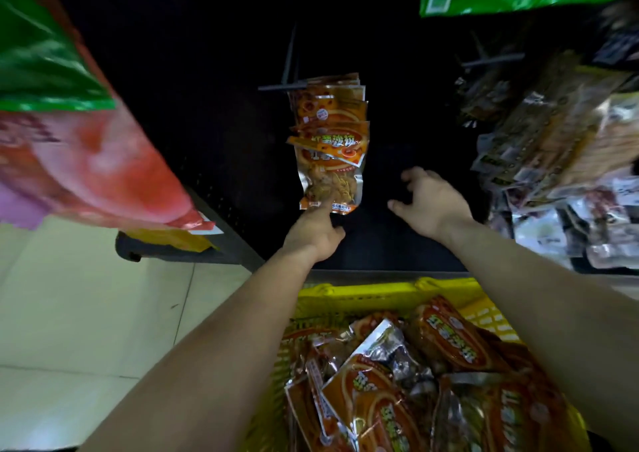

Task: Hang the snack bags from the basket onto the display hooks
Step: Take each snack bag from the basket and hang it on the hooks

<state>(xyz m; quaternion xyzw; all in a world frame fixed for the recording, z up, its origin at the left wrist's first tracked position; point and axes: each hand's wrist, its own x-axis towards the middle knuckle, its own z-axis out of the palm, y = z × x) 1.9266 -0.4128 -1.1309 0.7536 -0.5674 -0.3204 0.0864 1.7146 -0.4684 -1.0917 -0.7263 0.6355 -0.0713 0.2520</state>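
Note:
Several orange snack bags (330, 140) hang in a row from a dark display hook (280, 87) on the black back panel. My left hand (316, 232) reaches up to the lowest hanging bag and touches its bottom edge with an extended finger. To the right, my right hand (427, 202) hovers with loosely spread fingers and holds nothing. Below both arms stands the yellow basket (363, 294), filled with several more orange snack bags (397, 382).
An empty dark hook (491, 60) juts out at the upper right. Packs of other snacks (560, 161) hang in a dense cluster on the right. Red and green bags (69, 123) hang close at the left. Pale floor tiles (86, 313) lie at the lower left.

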